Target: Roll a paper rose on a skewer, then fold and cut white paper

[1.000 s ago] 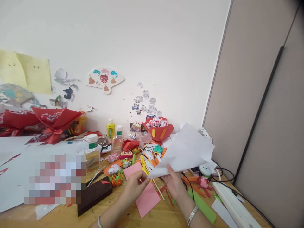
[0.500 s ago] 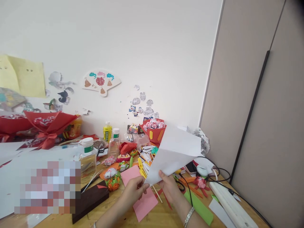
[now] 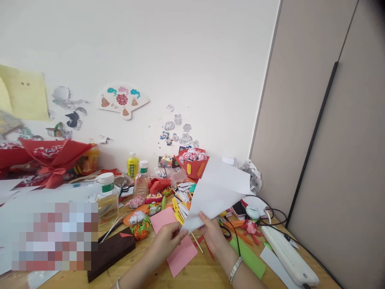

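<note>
- Left hand (image 3: 164,243), near: fingers pinched together on the pointed tip of white paper (image 3: 219,182), tilted above the surface (image 3: 198,277); a slack pinch could let its fold open
- Right hand (image 3: 212,237): thumb over paper, fingers mostly hidden, closed beneath; pressing could crease it
- Black cable (image 3: 237,237) beside: could snag

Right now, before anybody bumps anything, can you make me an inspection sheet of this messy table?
Surface: wooden table, mostly covered; a patch at left is pixelated.
Things in hand: white paper, narrowing to a point.
Clutter: pink papers, green paper, paper flowers, red bouquet, clear bottles.
Hands: left hand pinches the paper's tip; right hand grips its lower side.
Cables: black cable runs across a white bar, perhaps a power strip.
Surroundings: white wall with fan-shaped sign; grey panel at right.
</note>
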The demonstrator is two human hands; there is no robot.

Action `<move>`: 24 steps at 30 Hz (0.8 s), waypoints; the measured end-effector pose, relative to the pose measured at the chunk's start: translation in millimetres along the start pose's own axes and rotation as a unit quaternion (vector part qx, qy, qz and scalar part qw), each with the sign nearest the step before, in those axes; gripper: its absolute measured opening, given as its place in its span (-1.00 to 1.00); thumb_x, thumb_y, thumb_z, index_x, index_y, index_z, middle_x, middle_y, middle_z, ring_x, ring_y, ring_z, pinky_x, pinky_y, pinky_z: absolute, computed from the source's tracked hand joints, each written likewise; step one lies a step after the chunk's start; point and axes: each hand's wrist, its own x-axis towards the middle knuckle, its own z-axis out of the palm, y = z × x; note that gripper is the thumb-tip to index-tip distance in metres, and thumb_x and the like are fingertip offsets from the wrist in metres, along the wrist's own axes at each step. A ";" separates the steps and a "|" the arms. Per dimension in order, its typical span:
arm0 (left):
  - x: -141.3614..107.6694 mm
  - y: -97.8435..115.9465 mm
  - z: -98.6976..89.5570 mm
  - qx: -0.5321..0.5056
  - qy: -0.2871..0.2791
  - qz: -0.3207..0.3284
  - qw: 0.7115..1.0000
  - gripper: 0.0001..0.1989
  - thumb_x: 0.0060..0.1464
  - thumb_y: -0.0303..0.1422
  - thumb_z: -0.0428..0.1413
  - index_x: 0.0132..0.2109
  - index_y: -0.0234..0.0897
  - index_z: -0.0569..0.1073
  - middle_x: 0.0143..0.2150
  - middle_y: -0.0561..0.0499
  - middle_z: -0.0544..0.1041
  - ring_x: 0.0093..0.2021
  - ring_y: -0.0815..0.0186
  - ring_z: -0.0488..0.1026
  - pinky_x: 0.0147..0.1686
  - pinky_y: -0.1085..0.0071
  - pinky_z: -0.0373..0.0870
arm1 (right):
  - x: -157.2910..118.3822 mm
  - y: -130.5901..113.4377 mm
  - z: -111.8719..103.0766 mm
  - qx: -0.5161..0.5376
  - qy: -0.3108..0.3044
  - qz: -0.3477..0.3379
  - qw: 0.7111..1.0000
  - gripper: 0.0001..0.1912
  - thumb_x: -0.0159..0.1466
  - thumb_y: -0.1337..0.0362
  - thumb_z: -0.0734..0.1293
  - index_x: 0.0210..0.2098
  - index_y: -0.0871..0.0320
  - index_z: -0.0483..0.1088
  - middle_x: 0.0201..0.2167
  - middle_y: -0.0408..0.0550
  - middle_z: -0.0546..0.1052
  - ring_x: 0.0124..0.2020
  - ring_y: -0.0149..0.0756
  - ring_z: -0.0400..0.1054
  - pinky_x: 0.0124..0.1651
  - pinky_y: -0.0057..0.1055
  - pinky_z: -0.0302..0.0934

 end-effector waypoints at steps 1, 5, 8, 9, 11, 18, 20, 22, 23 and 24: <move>-0.2 0.4 0.2 0.002 0.002 0.004 1.000 -0.65 0.01 -0.08 -0.08 -0.55 -0.22 0.17 -0.59 0.10 0.31 -0.54 0.35 0.24 -0.52 0.46 0.09 | -0.1 0.0 0.2 0.000 0.001 -0.002 1.000 -0.54 0.04 0.22 0.44 -0.06 0.08 0.37 -0.14 -0.07 0.52 -0.08 -0.20 0.37 -0.02 -0.23 0.27; -0.2 2.1 1.5 -0.030 -0.024 0.003 0.999 -0.63 0.00 -0.05 -0.09 -0.55 -0.23 0.21 -0.60 0.10 0.32 -0.54 0.36 0.24 -0.51 0.46 0.11 | -0.7 -0.5 1.6 0.008 0.006 0.004 1.000 -0.55 0.01 0.22 0.45 -0.10 0.10 0.39 -0.17 -0.07 0.53 -0.12 -0.19 0.39 -0.06 -0.24 0.29; 0.0 2.6 1.3 -0.051 -0.031 -0.014 0.998 -0.61 -0.04 0.00 -0.07 -0.55 -0.23 0.21 -0.62 0.11 0.31 -0.56 0.38 0.22 -0.52 0.48 0.11 | 0.1 -1.0 2.0 0.017 0.023 0.010 1.000 -0.56 -0.03 0.21 0.48 -0.15 0.11 0.40 -0.18 -0.08 0.53 -0.12 -0.18 0.39 -0.06 -0.24 0.29; 0.1 2.5 0.9 -0.051 -0.029 -0.018 0.998 -0.60 -0.05 0.01 -0.05 -0.56 -0.23 0.21 -0.63 0.12 0.31 -0.57 0.39 0.21 -0.52 0.48 0.10 | 0.7 -1.1 1.7 0.018 0.030 0.007 0.999 -0.56 -0.04 0.20 0.48 -0.16 0.11 0.40 -0.18 -0.08 0.53 -0.11 -0.18 0.38 -0.06 -0.24 0.29; 0.4 1.7 -0.3 -0.045 -0.021 -0.017 0.999 -0.60 -0.08 0.01 -0.01 -0.58 -0.24 0.21 -0.64 0.13 0.30 -0.58 0.40 0.20 -0.53 0.48 0.10 | 2.4 -1.6 0.7 0.018 0.046 -0.005 0.999 -0.58 -0.04 0.19 0.48 -0.19 0.12 0.41 -0.18 -0.06 0.53 -0.09 -0.17 0.38 -0.05 -0.24 0.29; 0.8 2.6 -2.9 -0.064 -0.036 -0.047 0.996 -0.60 -0.07 0.00 -0.01 -0.54 -0.27 0.31 -0.66 0.14 0.34 -0.66 0.42 0.23 -0.59 0.49 0.14 | 6.6 -3.1 -3.3 0.000 0.050 -0.018 0.999 -0.64 0.00 0.16 0.45 -0.21 0.09 0.40 -0.12 -0.07 0.51 -0.04 -0.17 0.36 -0.05 -0.25 0.30; -0.1 4.2 -3.1 -0.067 -0.039 -0.059 0.995 -0.59 -0.07 0.01 -0.02 -0.56 -0.27 0.31 -0.71 0.15 0.31 -0.69 0.42 0.23 -0.60 0.49 0.15 | 6.6 -3.7 -3.5 -0.001 0.052 -0.017 0.999 -0.64 0.00 0.16 0.46 -0.22 0.08 0.40 -0.12 -0.07 0.51 -0.04 -0.17 0.35 -0.06 -0.26 0.30; -1.0 4.9 -2.7 -0.072 -0.036 -0.061 0.995 -0.58 -0.06 0.00 -0.03 -0.57 -0.27 0.30 -0.73 0.15 0.31 -0.70 0.41 0.25 -0.60 0.49 0.16 | 5.4 -4.1 -3.0 0.003 0.042 -0.018 0.999 -0.65 0.00 0.14 0.45 -0.23 0.05 0.39 -0.15 -0.11 0.52 -0.06 -0.20 0.36 -0.04 -0.27 0.28; -1.3 4.9 -2.3 -0.077 -0.034 -0.060 0.995 -0.58 -0.06 0.01 -0.04 -0.57 -0.26 0.30 -0.73 0.15 0.31 -0.70 0.41 0.25 -0.60 0.49 0.16 | 4.2 -4.0 -2.4 0.003 0.028 -0.019 0.999 -0.67 0.01 0.14 0.45 -0.24 0.04 0.39 -0.17 -0.13 0.52 -0.08 -0.22 0.37 -0.03 -0.27 0.27; -1.4 4.7 -1.8 -0.085 -0.033 -0.060 0.994 -0.57 -0.06 0.02 -0.04 -0.57 -0.26 0.29 -0.73 0.14 0.32 -0.70 0.42 0.26 -0.61 0.50 0.16 | 2.7 -3.4 -1.7 -0.001 0.007 -0.017 1.000 -0.68 0.01 0.14 0.45 -0.25 0.04 0.39 -0.18 -0.13 0.53 -0.10 -0.24 0.38 -0.04 -0.28 0.27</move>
